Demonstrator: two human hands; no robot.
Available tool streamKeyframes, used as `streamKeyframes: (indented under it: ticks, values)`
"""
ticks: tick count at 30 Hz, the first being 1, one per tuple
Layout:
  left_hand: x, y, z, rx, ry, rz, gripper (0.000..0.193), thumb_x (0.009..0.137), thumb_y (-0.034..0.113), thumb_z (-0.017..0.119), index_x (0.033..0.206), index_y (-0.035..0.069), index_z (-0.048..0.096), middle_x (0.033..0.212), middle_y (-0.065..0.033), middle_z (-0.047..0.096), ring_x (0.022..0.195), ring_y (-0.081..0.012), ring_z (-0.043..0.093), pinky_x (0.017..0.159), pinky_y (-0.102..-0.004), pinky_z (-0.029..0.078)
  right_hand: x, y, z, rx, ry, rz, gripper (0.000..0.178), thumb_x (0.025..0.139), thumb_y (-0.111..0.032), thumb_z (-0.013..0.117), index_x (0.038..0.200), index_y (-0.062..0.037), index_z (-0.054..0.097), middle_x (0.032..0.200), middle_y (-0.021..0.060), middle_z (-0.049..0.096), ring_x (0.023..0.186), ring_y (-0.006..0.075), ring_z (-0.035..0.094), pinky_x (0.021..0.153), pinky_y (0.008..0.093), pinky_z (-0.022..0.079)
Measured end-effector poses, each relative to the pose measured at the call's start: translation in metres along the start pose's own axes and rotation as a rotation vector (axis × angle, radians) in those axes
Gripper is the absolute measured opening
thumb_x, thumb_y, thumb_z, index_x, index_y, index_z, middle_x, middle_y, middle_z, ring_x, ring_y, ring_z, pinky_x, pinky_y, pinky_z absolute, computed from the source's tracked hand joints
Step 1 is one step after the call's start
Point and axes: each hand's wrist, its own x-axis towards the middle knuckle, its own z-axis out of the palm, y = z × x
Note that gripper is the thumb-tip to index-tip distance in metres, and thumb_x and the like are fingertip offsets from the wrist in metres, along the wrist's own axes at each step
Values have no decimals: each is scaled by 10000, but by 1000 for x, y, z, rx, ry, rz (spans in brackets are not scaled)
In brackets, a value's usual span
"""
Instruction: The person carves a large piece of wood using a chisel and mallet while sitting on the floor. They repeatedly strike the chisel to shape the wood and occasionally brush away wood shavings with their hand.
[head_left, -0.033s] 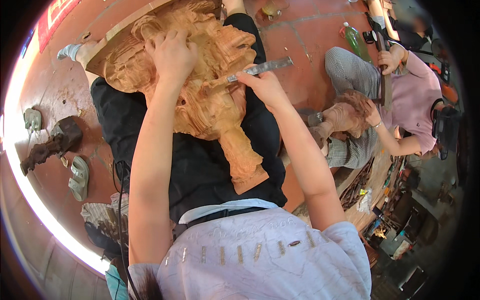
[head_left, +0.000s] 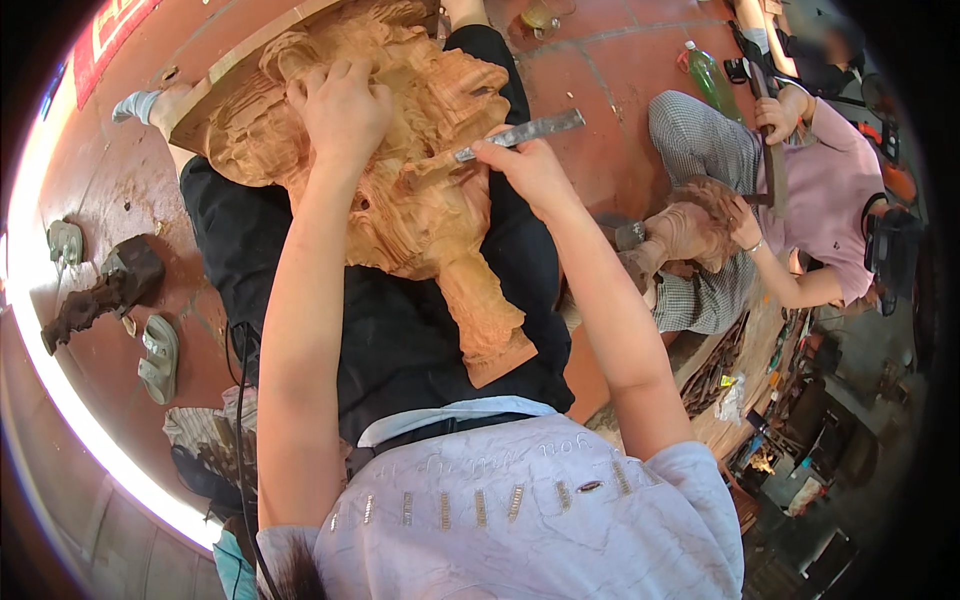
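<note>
A large orange-brown wood carving (head_left: 400, 190) with deep folds and ridges lies across my lap, its narrow block-like end pointing toward me. My left hand (head_left: 345, 108) rests on its upper part with bent fingers hooked over the ridges; the fingertips are partly hidden. My right hand (head_left: 525, 170) is closed on a flat grey metal blade (head_left: 545, 128) at the carving's right side. The thumb presses along the blade, and its far end sticks out to the upper right. Its other end lies against the wood; the remaining right fingers are mostly hidden beneath.
To the right a person in a pink top (head_left: 825, 190) works on another brown carving (head_left: 690, 235) with a long dark tool (head_left: 773, 160). A green bottle (head_left: 710, 80) stands beyond. Sandals (head_left: 158, 358) and a dark wood piece (head_left: 110, 285) lie on the red tiles at left.
</note>
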Motion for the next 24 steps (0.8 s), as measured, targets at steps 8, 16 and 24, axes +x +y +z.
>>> streamKeyframes:
  ticks: [8, 16, 24]
  values:
    - [3, 1, -1, -7, -44, -8, 271, 760, 211, 544, 981, 99, 654, 999, -85, 635, 1033, -312, 526, 982, -579, 273, -3, -3, 9, -31, 76, 8, 104, 861, -165, 648, 868, -64, 627, 855, 4, 624, 843, 111, 581, 774, 276, 459]
    - [2, 0, -3, 12, -51, -3, 262, 768, 218, 548, 975, 94, 649, 990, -90, 635, 1033, -320, 528, 983, -582, 271, -11, -3, 11, 203, 91, -4, 105, 872, -169, 641, 831, -77, 612, 810, -34, 588, 773, 82, 525, 747, 236, 412]
    - [-1, 1, -1, 22, -15, 6, 250, 772, 209, 531, 962, 101, 652, 971, -89, 640, 1019, -315, 537, 977, -552, 282, -9, 21, 7, 244, 173, -9, 127, 873, -177, 654, 926, -66, 623, 865, -16, 594, 811, 78, 519, 759, 244, 418]
